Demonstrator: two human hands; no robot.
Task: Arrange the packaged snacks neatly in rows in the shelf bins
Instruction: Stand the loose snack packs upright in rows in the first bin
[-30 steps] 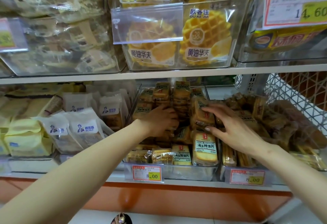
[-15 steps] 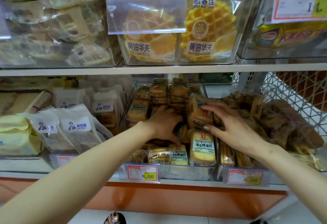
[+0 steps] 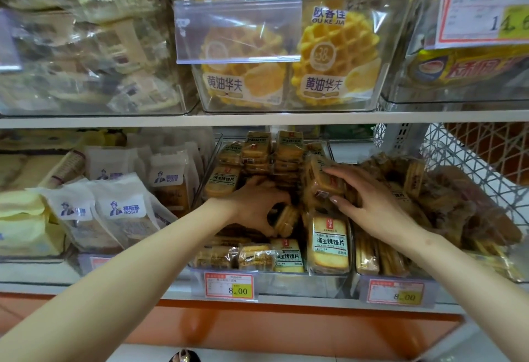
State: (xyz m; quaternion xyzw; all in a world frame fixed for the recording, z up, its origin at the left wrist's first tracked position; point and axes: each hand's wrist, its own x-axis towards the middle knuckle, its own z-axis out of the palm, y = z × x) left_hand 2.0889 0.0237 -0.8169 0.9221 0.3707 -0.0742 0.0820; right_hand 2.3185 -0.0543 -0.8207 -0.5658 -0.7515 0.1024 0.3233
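Nearest you, two bare forearms reach over the lower shelf edge, which carries two red-bordered price tags: one on the middle clear bin, one on the bin to its right. In the middle bin's front row stand four toast-slice packets, the tallest upright at the right end. Your left hand curls around a small tilted packet in the bin's centre, thumb and fingers closed on it. Your right hand lies spread and flat, fingers pressing a leaning packet at the bin's right wall; it grips nothing that you can confirm. Behind the hands, two stacked columns of the same packets fill the rear. Left of the bin stand white bread bags; right of it lies a heap of brown packets beside white mesh. Above, the upper shelf holds three clear bins, the central one showing two waffle packets.
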